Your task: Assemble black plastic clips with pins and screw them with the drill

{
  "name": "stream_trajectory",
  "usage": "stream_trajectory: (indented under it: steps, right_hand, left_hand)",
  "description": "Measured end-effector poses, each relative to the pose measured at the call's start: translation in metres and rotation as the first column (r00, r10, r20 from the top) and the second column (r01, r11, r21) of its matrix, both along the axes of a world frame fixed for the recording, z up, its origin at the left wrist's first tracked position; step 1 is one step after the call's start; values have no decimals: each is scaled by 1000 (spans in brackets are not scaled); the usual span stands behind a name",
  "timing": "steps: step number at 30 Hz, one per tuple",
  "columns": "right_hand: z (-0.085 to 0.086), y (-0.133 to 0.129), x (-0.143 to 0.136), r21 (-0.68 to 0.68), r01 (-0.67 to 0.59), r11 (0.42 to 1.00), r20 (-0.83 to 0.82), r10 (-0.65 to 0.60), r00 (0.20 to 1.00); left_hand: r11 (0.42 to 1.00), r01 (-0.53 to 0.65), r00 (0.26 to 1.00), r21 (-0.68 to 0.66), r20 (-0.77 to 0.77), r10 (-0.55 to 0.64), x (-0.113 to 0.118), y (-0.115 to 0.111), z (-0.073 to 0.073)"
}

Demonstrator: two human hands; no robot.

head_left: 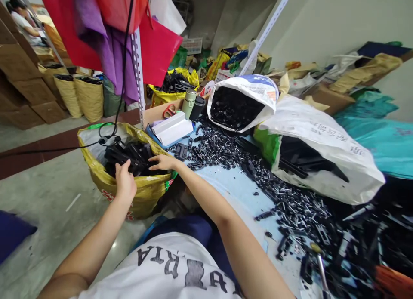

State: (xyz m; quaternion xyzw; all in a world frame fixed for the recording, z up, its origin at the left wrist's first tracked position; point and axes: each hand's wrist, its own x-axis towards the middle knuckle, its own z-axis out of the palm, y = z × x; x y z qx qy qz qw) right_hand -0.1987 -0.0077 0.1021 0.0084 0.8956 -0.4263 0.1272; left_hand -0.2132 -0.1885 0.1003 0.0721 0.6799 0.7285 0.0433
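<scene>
A yellow woven bag (142, 195) stands on the floor beside the table, its mouth wide and a heap of black plastic parts (129, 155) inside. At the near rim, my left hand (125, 180) reaches up against the heap, with thumb and fingers apart; its far fingertips are partly hidden among the parts. My right hand (163, 162) comes over the bag's right side, palm down. Its fingers are spread and touch or hover just above the parts; I cannot tell which. No part is lifted clear of the heap in either hand.
On the blue tabletop (226, 185) lie many small black pieces and metal pins (297, 204). White sacks (322, 131) of black parts lie along its far side. A black cable (124, 71) hangs into the yellow bag. Nearby are a green flask (189, 103), red-handled scissors (169, 111) and a hammer (321, 269).
</scene>
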Motion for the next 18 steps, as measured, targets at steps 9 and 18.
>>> stream_trajectory:
  steps: [9, 18]
  right_hand:
    - [13, 49, 149, -184, 465, 866, -409, -498, 765]
    - [-35, 89, 319, -198, 835, 513, -226, -853, 471]
  left_hand:
    - [901, 404, 811, -155, -395, -432, 117, 85, 1]
    - [740, 465, 646, -486, -385, -659, 76, 310, 36]
